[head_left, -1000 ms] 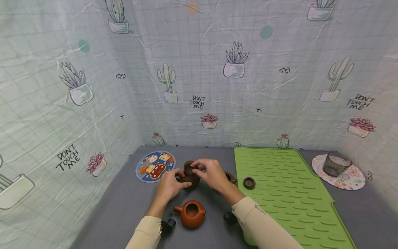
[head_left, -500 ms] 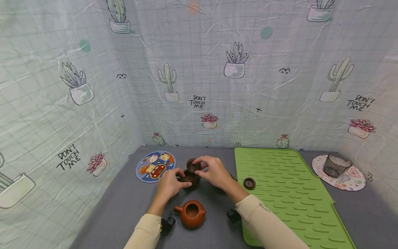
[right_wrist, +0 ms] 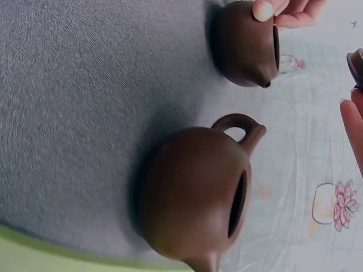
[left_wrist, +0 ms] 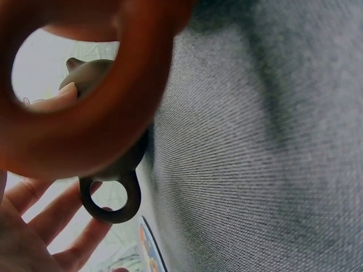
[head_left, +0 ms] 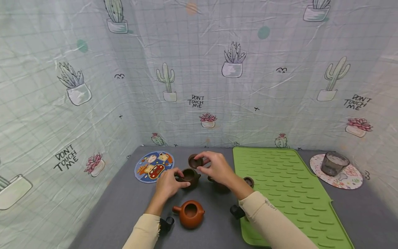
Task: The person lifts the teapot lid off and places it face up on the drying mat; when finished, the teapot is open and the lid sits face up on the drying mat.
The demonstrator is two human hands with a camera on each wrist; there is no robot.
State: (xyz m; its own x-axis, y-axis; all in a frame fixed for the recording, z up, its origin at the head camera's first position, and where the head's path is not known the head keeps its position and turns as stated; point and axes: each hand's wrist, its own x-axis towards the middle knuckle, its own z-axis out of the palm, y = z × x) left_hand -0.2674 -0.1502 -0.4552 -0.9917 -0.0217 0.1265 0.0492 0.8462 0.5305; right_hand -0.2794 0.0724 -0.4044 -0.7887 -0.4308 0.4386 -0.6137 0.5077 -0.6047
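Observation:
My left hand (head_left: 168, 185) grips a dark brown teapot (head_left: 194, 181) at its handle side, the thumb against the rim. This pot stands upright and uncovered on the grey cloth. In the right wrist view, the left thumb presses the same teapot (right_wrist: 244, 45). My right hand (head_left: 219, 168) pinches a round dark brown lid (head_left: 195, 162) by its edge, tilted, above and behind the pot's opening. Below the right hand stands a second brown teapot (head_left: 221, 187), also uncovered. Nearest the body is an orange-brown teapot (head_left: 193, 222); its blurred handle (left_wrist: 136, 96) fills part of the left wrist view.
A small brown lid (head_left: 248, 181) lies on a green ridged mat (head_left: 280, 207) to the right, partly behind the right forearm. At far right, a dark glass (head_left: 334, 164) stands on a floral round mat (head_left: 354, 176). A blue cartoon mat (head_left: 144, 174) lies left. Cactus-print curtain (head_left: 258, 131) encloses the table.
My right hand has lifted the lid off the mouth of the dark brown teapot and moved slightly up and to the right with it. The left hand stays on the pot.

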